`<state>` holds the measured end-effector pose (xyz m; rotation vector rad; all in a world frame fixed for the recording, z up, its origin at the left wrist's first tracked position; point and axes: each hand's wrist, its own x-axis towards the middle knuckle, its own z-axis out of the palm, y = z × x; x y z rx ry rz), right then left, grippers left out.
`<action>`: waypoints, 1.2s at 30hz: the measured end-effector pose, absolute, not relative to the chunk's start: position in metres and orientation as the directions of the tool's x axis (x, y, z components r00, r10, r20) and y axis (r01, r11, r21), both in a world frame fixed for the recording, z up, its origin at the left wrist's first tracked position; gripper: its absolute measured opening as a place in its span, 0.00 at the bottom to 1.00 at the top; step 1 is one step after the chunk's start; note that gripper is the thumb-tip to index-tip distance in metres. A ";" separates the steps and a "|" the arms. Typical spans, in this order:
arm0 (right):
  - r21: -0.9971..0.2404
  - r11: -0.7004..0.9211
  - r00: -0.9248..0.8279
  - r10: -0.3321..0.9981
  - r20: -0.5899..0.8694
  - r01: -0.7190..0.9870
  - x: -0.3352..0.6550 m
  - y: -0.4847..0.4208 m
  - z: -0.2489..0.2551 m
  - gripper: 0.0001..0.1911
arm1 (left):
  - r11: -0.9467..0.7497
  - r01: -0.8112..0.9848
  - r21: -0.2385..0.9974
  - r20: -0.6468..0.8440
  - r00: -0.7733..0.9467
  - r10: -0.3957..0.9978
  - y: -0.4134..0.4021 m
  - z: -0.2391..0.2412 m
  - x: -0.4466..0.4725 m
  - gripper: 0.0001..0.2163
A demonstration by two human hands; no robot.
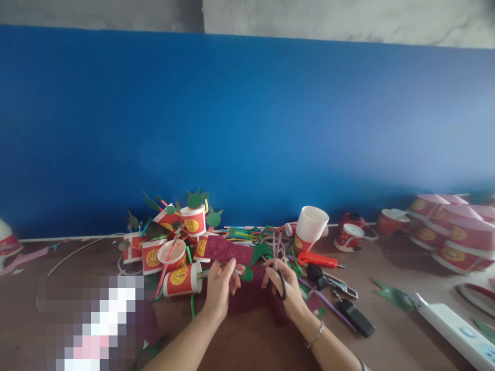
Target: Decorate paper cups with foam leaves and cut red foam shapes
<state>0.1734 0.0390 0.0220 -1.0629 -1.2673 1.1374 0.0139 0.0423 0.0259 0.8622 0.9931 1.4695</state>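
Note:
My left hand (221, 288) pinches a strip of maroon paper (228, 251) with round outlines on it. My right hand (288, 291) has its fingers in the dark handles of a pair of scissors (282, 288), whose blades point up and away. A green paper piece (262, 252) lies between the strip and the blades; whether either hand touches it, I cannot tell. Close to my left fingers is a small green cutout (246, 273). Beneath both hands spreads more maroon paper (247, 299).
Red paper cups with green cutouts (193, 220) cluster at left, one cup (178, 281) on its side. Drinking straws (243, 234) lie behind my hands. To the right are stacked cups (312, 221), an orange utility knife (319, 259), keys (356, 315) and a white power strip (452, 330).

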 end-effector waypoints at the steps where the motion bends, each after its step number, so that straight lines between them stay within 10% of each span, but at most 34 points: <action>1: -0.992 0.122 -0.088 0.988 0.123 -0.023 0.171 0.037 0.022 0.14 | -0.065 -0.397 0.915 -0.004 -0.170 0.985 0.043 0.026 0.014 0.12; 8: -0.992 0.048 -0.398 0.918 -0.003 0.118 0.155 0.024 0.026 0.12 | -0.138 -0.421 0.897 -0.013 -0.337 0.942 0.041 0.031 0.015 0.14; 36: -0.998 -0.036 -0.376 0.925 -0.055 0.056 0.145 0.018 0.025 0.16 | 0.096 -0.262 0.960 -0.110 -0.039 0.993 0.029 0.017 0.023 0.22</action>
